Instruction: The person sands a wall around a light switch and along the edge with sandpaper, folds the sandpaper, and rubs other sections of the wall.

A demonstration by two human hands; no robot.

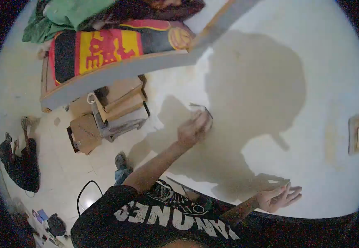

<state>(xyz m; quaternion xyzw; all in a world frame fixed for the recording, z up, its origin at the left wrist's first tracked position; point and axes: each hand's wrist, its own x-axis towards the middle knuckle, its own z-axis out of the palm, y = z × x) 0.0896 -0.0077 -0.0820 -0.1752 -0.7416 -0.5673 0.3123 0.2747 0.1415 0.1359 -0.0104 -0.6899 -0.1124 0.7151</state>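
Observation:
My left hand (195, 126) is closed and raised against the pale wall (237, 165). A thin, flat, dark-edged piece (207, 111) shows at its fingertips; I cannot make out its kind. Lower and to the right, my right hand (279, 197) is held near the wall's lower edge, fingers stretched out and apart, with nothing visible in it. Whether it touches the wall I cannot tell. Shadows of my head and arms fall across the wall around both hands.
A shelf (117, 68) at upper left bears a red, yellow and black patterned cloth (109, 47) and a green cloth (72, 14). Cardboard boxes (86, 132) stand below it on the tiled floor (63, 165). A switch plate (358, 134) is at far right.

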